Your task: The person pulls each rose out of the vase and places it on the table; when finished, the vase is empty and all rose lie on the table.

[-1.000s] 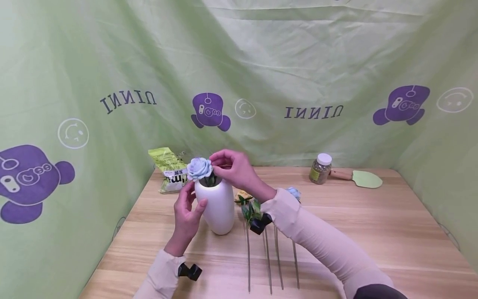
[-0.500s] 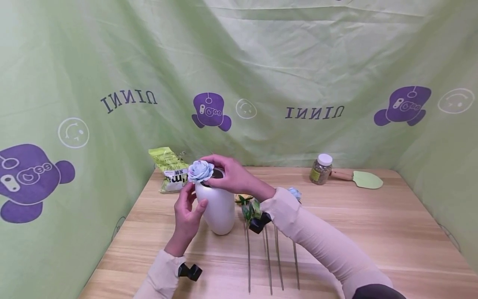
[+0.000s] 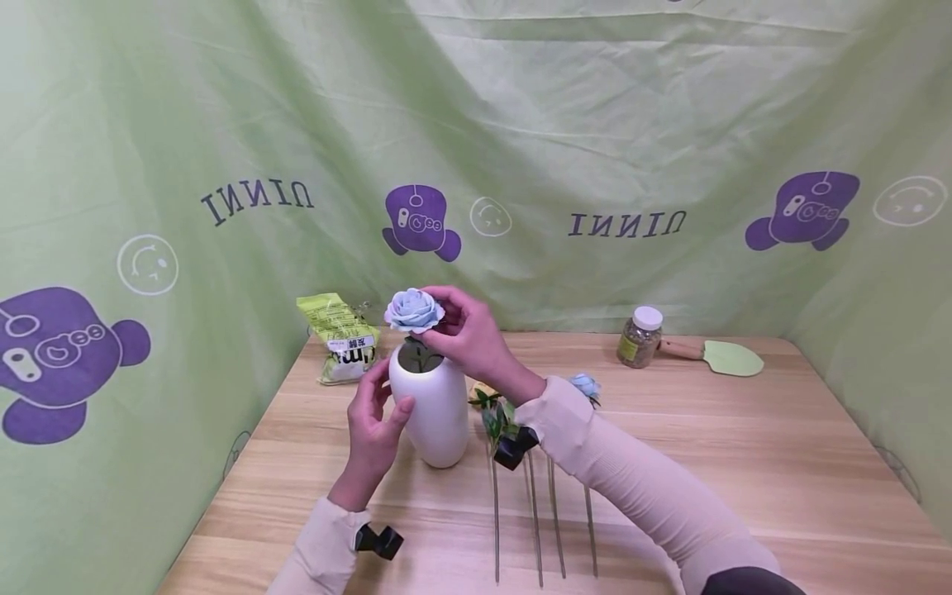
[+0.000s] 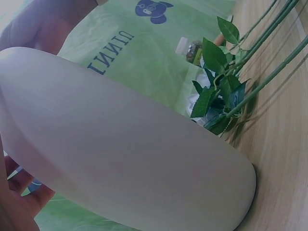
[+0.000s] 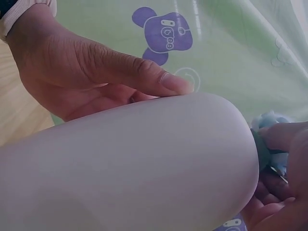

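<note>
A white vase (image 3: 431, 417) stands upright on the wooden table, its dark mouth facing up. My left hand (image 3: 378, 426) holds it by the left side near the rim, thumb on the front. Just above the opening, a pale blue artificial rose (image 3: 414, 311) is pinched under its bloom by my right hand (image 3: 472, 335). Green leaves and part of the stem show inside the mouth; the lower stem is hidden in the vase. In the right wrist view the thumb and fingers of the right hand (image 5: 284, 168) close around the base of the bloom at the rim.
Right of the vase lie several artificial flowers, including a yellow one (image 3: 485, 393) and a blue rose (image 3: 585, 385), stems toward me. Behind are a green-white bag (image 3: 345, 347), a white-lidded jar (image 3: 640, 337) and a trowel (image 3: 730, 358). A green curtain (image 3: 595, 124) encloses the table.
The right hand first lowered the blue rose to the rim, then lifted it, so it now stands higher and a little farther right. The left hand and vase have stayed put.
</note>
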